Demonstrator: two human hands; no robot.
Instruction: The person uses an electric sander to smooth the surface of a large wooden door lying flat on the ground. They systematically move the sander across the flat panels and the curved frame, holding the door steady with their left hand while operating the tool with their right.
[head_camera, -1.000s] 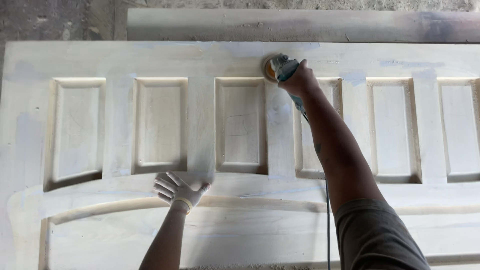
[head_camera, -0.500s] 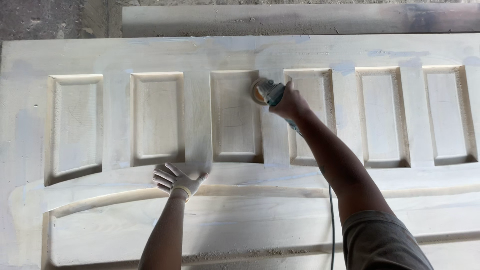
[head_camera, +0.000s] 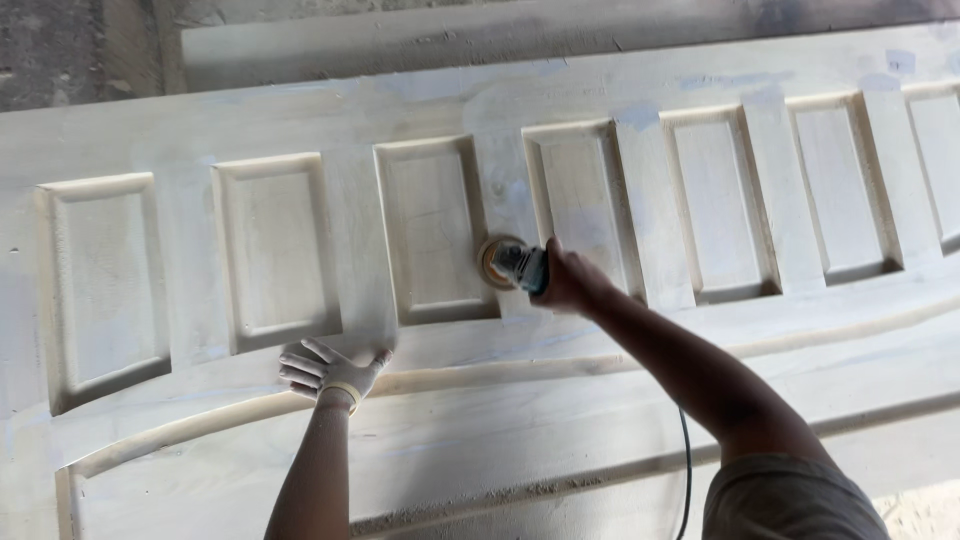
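My right hand (head_camera: 568, 280) is clamped around a small disc sander (head_camera: 505, 263), its round pad flat against the rail between two recessed panels of the pale, dusty wooden door (head_camera: 300, 420). My gloved left hand (head_camera: 330, 368) rests spread on the curved moulding. The sander's cord (head_camera: 686, 470) drops out of frame.

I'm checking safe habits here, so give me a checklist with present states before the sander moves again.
1. Right hand gripping sander: ok.
2. Sanding disc lying flat on the door: cannot tell.
3. Left hand gloved, braced flat on the door, apart from the sander: ok.
4. Right hand gloved: not ok, bare.
5. Cord hanging below the right arm, away from the disc: ok.
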